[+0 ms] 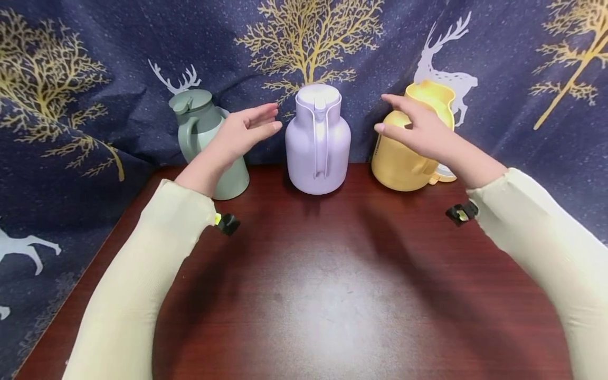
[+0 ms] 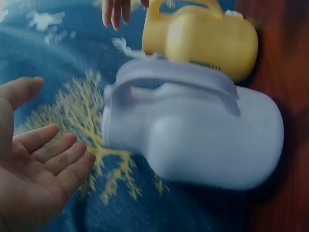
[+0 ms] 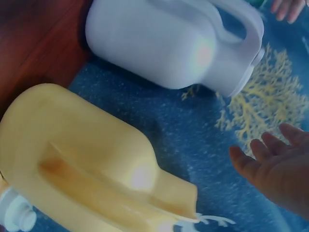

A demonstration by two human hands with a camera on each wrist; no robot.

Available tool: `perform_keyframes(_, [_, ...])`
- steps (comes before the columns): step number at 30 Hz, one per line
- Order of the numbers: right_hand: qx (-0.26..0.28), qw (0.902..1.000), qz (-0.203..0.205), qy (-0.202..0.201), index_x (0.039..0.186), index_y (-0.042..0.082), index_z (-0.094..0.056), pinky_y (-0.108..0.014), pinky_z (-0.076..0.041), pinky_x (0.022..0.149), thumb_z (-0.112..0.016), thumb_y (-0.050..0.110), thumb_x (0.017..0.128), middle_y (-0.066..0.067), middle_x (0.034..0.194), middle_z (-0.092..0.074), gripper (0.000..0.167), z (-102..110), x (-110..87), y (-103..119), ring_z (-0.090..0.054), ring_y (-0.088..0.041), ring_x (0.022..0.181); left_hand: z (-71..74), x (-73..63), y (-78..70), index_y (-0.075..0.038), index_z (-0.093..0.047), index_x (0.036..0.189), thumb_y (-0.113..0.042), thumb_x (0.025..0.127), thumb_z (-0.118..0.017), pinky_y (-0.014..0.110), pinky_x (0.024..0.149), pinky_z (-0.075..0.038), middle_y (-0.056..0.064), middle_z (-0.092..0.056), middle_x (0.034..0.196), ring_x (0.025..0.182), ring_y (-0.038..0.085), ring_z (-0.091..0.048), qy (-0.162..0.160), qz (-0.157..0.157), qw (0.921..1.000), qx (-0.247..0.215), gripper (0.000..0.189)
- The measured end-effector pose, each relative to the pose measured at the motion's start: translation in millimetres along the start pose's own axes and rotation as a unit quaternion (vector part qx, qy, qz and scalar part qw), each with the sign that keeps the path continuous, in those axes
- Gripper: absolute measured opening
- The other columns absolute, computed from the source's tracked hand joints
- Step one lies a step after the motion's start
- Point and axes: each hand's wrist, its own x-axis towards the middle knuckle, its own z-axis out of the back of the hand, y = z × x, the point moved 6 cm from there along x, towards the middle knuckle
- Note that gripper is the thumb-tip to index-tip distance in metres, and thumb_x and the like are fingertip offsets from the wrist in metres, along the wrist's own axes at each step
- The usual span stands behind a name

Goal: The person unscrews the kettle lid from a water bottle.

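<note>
one lilac jug (image 1: 300, 150) stands upright on the table (image 1: 323, 253), handle (image 1: 321, 150) to the front; best gripped there, one palm bracing its side; left hand (image 1: 244, 131) and right hand (image 1: 420, 124) hover empty, fingers extended; green jug (image 1: 233, 177) and yellow jug (image 1: 399, 163) flank it

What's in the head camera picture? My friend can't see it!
A person's left hand and right hand flank a smooth, rounded lilac jug. A green lidded jug stands to the left and a rounded yellow jug to the right, on a shiny dark-red wooden table before navy cloth with gold trees and white deer.
</note>
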Motion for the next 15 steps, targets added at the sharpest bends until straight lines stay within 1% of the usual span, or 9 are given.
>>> perform_keyframes(1, [-0.005,1.0000,-0.008,0.000,0.163,0.013,-0.028,-0.064,-0.030,0.122,-0.057,0.038,0.102,-0.014,0.170,-0.028,0.072,1,5.2,-2,-0.028,-0.038,0.156,1.5,5.1,3.9,-0.013,-0.038,0.158,-0.026,0.101,-0.062,0.037,0.126,-0.034,0.008,-0.041,0.165,0.152,0.021,-0.041,0.000,0.007,1.0000,0.001,0.064])
perform_keyframes(3, [-0.010,0.9994,-0.034,0.000,0.165,0.020,-0.022,-0.062,-0.025,0.125,-0.055,0.046,0.101,-0.011,0.172,-0.023,0.076,1,14.5,-7,-0.027,-0.038,0.156,3.9,14.1,9.6,-0.016,-0.035,0.160,-0.029,0.100,-0.063,0.035,0.127,-0.032,0.005,-0.037,0.167,0.154,0.018,-0.038,-0.004,0.017,0.9998,-0.002,0.068])
perform_keyframes(5, [-0.009,0.9981,-0.061,0.005,0.165,0.028,-0.015,-0.059,-0.020,0.128,-0.054,0.053,0.100,-0.006,0.174,-0.016,0.080,-1,22.9,-12,-0.024,-0.038,0.158,6.1,22.7,14.0,-0.017,-0.033,0.161,-0.029,0.100,-0.064,0.033,0.127,-0.031,0.004,-0.036,0.167,0.155,0.017,-0.036,-0.015,0.020,0.9996,-0.016,0.070])
perform_keyframes(7, [-0.001,0.9970,-0.077,0.011,0.166,0.032,-0.010,-0.058,-0.016,0.130,-0.052,0.058,0.100,-0.002,0.175,-0.010,0.083,-2,30.6,-16,-0.018,-0.035,0.160,7.4,30.4,16.7,-0.018,-0.032,0.161,-0.027,0.099,-0.065,0.032,0.127,-0.031,0.005,-0.036,0.167,0.155,0.017,-0.036,-0.028,0.018,0.9989,-0.033,0.070])
perform_keyframes(9, [0.017,0.9963,-0.083,0.015,0.165,0.033,-0.006,-0.056,-0.012,0.131,-0.051,0.060,0.099,0.003,0.175,-0.005,0.084,-4,37.6,-18,-0.011,-0.030,0.162,7.4,37.5,18.0,-0.019,-0.032,0.161,-0.026,0.099,-0.065,0.031,0.127,-0.031,0.004,-0.036,0.168,0.155,0.016,-0.036,-0.037,0.018,0.9980,-0.049,0.071])
perform_keyframes(11, [0.039,0.9957,-0.082,0.017,0.165,0.033,-0.005,-0.052,-0.008,0.133,-0.050,0.059,0.100,0.005,0.175,-0.002,0.084,-7,43.9,-20,-0.005,-0.025,0.163,6.4,43.4,18.5,-0.019,-0.031,0.162,-0.026,0.099,-0.066,0.031,0.127,-0.031,0.003,-0.034,0.169,0.156,0.016,-0.034,-0.038,0.020,0.9977,-0.052,0.073])
perform_keyframes(15, [0.079,0.9933,-0.083,0.012,0.165,0.034,-0.005,-0.047,-0.005,0.133,-0.048,0.057,0.101,0.008,0.175,0.000,0.081,-11,53.4,-21,-0.001,-0.019,0.163,0.1,55.5,20.7,-0.019,-0.027,0.163,-0.028,0.100,-0.064,0.029,0.128,-0.028,0.001,-0.029,0.170,0.158,0.014,-0.029,-0.034,0.028,0.9980,-0.046,0.074])
